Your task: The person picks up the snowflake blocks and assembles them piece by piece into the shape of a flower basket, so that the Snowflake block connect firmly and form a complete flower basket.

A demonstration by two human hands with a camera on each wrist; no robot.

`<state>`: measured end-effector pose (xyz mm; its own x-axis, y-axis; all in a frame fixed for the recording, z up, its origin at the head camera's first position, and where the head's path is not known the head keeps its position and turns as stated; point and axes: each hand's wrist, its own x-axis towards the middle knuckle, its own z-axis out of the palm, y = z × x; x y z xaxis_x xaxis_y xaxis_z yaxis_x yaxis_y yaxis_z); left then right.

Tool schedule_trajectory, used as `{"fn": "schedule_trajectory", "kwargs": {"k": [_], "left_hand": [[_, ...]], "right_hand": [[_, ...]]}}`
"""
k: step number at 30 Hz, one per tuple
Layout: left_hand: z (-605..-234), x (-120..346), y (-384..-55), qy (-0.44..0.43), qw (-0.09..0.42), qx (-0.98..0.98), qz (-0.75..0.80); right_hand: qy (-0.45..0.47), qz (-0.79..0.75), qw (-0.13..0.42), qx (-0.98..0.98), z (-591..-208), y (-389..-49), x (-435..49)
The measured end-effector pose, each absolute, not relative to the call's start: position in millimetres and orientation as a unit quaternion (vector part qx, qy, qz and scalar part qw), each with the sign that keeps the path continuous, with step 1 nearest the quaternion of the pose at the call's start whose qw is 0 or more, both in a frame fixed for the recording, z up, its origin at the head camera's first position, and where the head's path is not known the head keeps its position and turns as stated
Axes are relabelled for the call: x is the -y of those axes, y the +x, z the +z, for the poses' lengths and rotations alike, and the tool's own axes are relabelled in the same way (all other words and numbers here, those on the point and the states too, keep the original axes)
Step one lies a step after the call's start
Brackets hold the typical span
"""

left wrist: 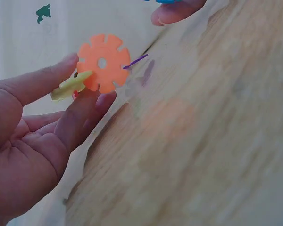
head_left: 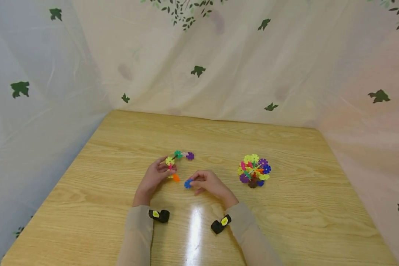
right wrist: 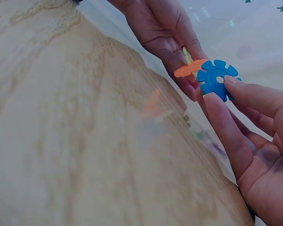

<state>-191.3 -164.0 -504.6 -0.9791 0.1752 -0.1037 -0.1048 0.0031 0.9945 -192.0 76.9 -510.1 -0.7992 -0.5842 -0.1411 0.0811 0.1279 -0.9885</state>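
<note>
A curved chain of notched plastic discs is gripped near its front end by my left hand. Its orange disc stands at that end, slotted against a yellow disc. From there the chain bends away past another yellow disc and a green disc to a purple disc at the far end. My right hand pinches a loose blue disc between thumb and fingers. In the head view the blue disc is a short gap to the right of the orange one.
On the table to the right of my hands sits a round cluster of joined discs in many colours. A pale cloth with green leaf shapes hangs behind the table and along both sides. Each wrist carries a black strap camera.
</note>
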Motion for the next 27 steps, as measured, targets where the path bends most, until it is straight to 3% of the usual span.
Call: {"fn": "schedule_trajectory", "kwargs": {"k": [8, 14, 19, 27], "left_hand": [[-502.9, 160.5, -187.8, 0.025, 0.109, -0.672, 0.732], [-501.1, 151.6, -187.3, 0.014, 0.082, -0.653, 0.753], [-499.5, 146.0, -187.1, 0.012, 0.045, -0.645, 0.763], [-499.0, 140.9, -186.1, 0.034, 0.029, -0.652, 0.757]], "right_hand": [[-0.141, -0.666, 0.214, -0.701, -514.2, -190.7, -71.0], [-0.101, -0.668, 0.187, -0.713, -511.2, -187.9, -65.1], [-0.084, -0.667, 0.185, -0.717, -511.7, -187.5, -64.6], [-0.074, -0.673, 0.186, -0.712, -513.5, -189.3, -65.2]]}}
